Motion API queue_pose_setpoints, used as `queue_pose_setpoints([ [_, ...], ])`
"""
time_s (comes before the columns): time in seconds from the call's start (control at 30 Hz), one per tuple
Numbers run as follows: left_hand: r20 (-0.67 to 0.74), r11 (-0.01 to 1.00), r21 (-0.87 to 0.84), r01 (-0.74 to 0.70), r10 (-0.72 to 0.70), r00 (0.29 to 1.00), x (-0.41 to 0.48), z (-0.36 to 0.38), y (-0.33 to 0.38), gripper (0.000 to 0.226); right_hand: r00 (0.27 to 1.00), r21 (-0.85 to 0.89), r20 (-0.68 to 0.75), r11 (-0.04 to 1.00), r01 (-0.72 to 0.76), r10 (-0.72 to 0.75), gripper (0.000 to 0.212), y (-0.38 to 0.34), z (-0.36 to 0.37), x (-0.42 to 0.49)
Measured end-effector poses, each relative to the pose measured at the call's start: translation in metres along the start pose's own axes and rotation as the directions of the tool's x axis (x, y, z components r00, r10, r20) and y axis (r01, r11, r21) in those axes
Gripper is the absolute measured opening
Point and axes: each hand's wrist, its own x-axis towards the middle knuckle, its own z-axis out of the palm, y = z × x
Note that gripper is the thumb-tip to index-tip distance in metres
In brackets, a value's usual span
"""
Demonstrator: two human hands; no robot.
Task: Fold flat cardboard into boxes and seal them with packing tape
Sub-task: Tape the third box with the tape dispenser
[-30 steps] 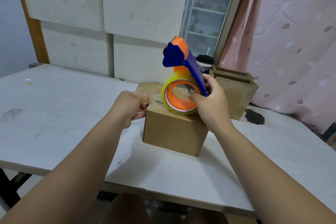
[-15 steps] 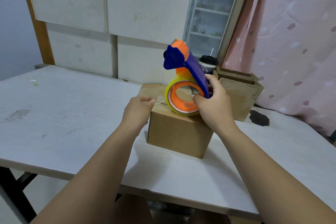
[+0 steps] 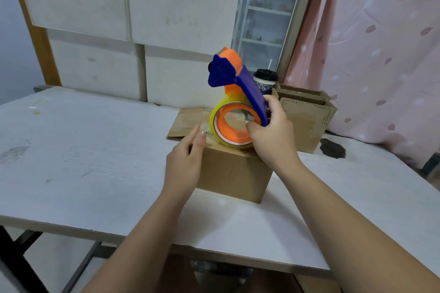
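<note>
Already done: one box (image 3: 234, 173) stands folded up on the desk (image 3: 95, 150), under both hands, its top flaps apparently down.
Steadying: the left hand (image 3: 185, 162) lies with straight fingers against the box's top left edge, holding nothing.
Taping: the right hand (image 3: 273, 135) grips the handle of the tape dispenser (image 3: 238, 102); its roll rests on the box top just left of that hand.
Seal: cannot tell whether any tape is down (clear tape hardly shows); I judge the top seam is in progress.
Left to do: flat cardboard (image 3: 185, 123) lies unfolded just beyond the left fingertips.
Beyond the right hand: more boxes (image 3: 307, 121), seemingly assembled, tops open.
</note>
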Motion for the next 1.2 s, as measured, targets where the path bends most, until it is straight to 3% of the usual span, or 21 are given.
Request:
queue_pose_setpoints([
  [0.2, 0.011, 0.893, 0.448, -0.047, 0.047, 0.999, 0.007, -0.005, 0.005, 0.043, 0.999, 0.009, 0.01, 0.999, -0.031, 0.031, 0.043, 0.0, -0.001, 0.0],
  [0.27, 0.036, 0.874, 0.461, -0.153, 0.154, 0.987, 0.01, -0.007, 0.006, 0.037, 0.999, 0.013, 0.017, 0.999, -0.047, 0.046, 0.044, 0.0, -0.001, 0.0],
  [0.33, 0.137, 0.858, 0.42, -0.296, 0.263, 0.955, 0.01, -0.004, 0.003, 0.045, 0.998, 0.014, 0.021, 0.998, -0.062, 0.062, 0.044, 0.001, -0.002, 0.0],
  [0.4, 0.131, 0.845, 0.397, -0.358, 0.333, 0.934, 0.009, 0.001, -0.005, 0.045, 0.997, 0.008, 0.028, 0.997, -0.075, 0.075, 0.043, 0.002, -0.001, 0.001],
  [0.73, 0.039, 0.776, 0.54, -0.325, 0.363, 0.931, 0.015, 0.003, -0.006, 0.058, 0.984, -0.051, 0.103, 0.989, -0.142, 0.147, 0.043, 0.001, -0.008, 0.014],
  [1.03, 0.085, 0.652, 0.681, -0.334, 0.382, 0.92, 0.011, 0.001, 0.01, 0.055, 0.973, -0.339, 0.213, 0.941, -0.005, 0.082, 0.045, -0.01, -0.046, 0.031],
  [1.2, 0.135, 0.611, 0.715, -0.341, 0.357, 0.924, 0.013, 0.001, 0.007, 0.058, 0.98, -0.224, 0.138, 0.968, -0.11, 0.144, 0.04, 0.002, -0.052, 0.019],
])
